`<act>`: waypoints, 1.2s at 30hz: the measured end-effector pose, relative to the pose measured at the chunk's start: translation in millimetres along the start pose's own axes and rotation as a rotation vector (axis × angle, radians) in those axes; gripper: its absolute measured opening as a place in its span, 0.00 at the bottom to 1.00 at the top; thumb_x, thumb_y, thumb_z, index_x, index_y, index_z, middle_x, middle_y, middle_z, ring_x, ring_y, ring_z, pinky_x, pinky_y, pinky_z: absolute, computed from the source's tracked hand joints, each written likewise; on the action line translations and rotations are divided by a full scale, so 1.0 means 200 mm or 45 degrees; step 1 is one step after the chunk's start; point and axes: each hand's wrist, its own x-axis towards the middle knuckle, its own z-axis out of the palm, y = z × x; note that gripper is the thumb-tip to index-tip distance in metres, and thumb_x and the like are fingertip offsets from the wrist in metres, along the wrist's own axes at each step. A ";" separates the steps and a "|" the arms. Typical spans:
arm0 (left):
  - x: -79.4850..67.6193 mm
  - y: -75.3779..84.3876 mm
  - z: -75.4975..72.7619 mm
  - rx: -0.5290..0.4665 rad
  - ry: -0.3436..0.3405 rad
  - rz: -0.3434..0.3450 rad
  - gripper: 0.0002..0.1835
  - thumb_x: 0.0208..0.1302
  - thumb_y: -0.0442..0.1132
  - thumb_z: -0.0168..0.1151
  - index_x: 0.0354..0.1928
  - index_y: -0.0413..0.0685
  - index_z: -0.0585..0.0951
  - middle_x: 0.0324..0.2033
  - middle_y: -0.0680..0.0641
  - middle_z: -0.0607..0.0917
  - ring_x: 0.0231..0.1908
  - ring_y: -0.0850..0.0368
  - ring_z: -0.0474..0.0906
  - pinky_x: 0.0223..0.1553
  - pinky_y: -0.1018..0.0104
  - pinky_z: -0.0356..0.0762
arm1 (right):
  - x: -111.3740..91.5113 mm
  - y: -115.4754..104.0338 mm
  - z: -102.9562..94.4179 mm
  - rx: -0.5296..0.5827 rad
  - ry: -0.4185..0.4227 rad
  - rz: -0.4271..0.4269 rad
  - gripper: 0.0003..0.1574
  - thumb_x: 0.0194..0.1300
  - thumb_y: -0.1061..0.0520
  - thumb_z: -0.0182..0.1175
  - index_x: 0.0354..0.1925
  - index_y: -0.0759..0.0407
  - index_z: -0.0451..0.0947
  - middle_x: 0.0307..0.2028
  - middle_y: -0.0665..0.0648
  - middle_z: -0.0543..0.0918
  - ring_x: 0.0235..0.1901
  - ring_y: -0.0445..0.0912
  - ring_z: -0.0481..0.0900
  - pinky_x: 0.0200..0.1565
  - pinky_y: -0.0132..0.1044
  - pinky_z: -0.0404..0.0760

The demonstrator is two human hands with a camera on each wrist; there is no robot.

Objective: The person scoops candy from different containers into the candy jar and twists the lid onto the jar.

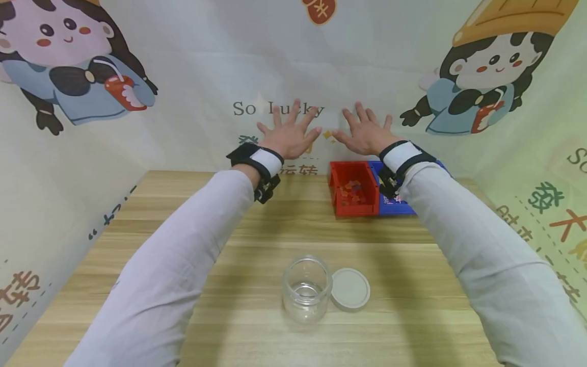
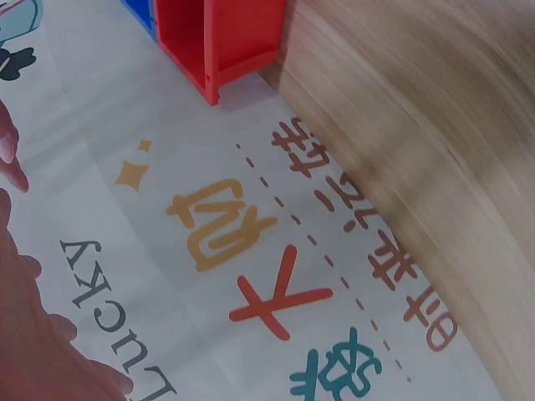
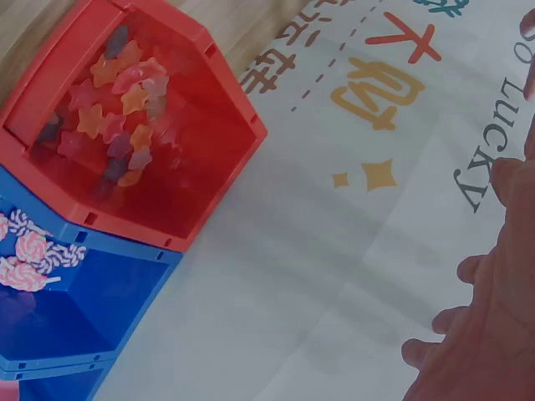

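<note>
Both hands are raised over the back of the table with fingers spread, holding nothing. My left hand (image 1: 288, 136) is in front of the printed backdrop, left of the bins. My right hand (image 1: 367, 133) hovers just above and behind the red bin (image 1: 335, 188), which holds several translucent star-shaped pieces (image 3: 113, 125). Beside it, the blue bin (image 3: 125, 267) contains pink and white lollipop-shaped pieces (image 3: 33, 251); my right wrist partly covers this bin in the head view. Nearer to me stands an open clear jar (image 1: 306, 290), its inside bare, with a round white lid (image 1: 350, 289) lying right of it.
A white cloth backdrop (image 1: 192, 102) with cartoon figures and lettering rises behind the wooden table (image 1: 257, 244) and along both sides. Another blue compartment (image 3: 58, 384) adjoins the blue bin at the lower left of the right wrist view.
</note>
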 end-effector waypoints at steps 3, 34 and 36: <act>0.02 0.02 0.01 -0.036 0.010 0.026 0.33 0.71 0.67 0.24 0.74 0.75 0.34 0.75 0.50 0.27 0.72 0.29 0.27 0.60 0.20 0.40 | -0.01 0.03 -0.01 0.012 0.018 -0.010 0.47 0.72 0.31 0.30 0.76 0.52 0.30 0.75 0.64 0.28 0.74 0.65 0.34 0.67 0.71 0.36; 0.04 0.10 0.55 -0.749 0.138 0.266 0.30 0.76 0.46 0.37 0.75 0.46 0.48 0.74 0.39 0.55 0.74 0.40 0.47 0.73 0.48 0.49 | -0.40 0.59 0.45 0.507 0.593 0.090 0.36 0.74 0.43 0.41 0.60 0.75 0.62 0.57 0.74 0.66 0.56 0.66 0.67 0.57 0.60 0.68; 0.05 0.10 0.59 -0.793 0.127 0.285 0.30 0.76 0.47 0.37 0.75 0.44 0.48 0.74 0.39 0.54 0.74 0.41 0.47 0.73 0.50 0.48 | -0.44 0.63 0.48 0.551 0.633 0.122 0.35 0.74 0.44 0.40 0.58 0.76 0.63 0.55 0.75 0.67 0.54 0.66 0.67 0.56 0.60 0.68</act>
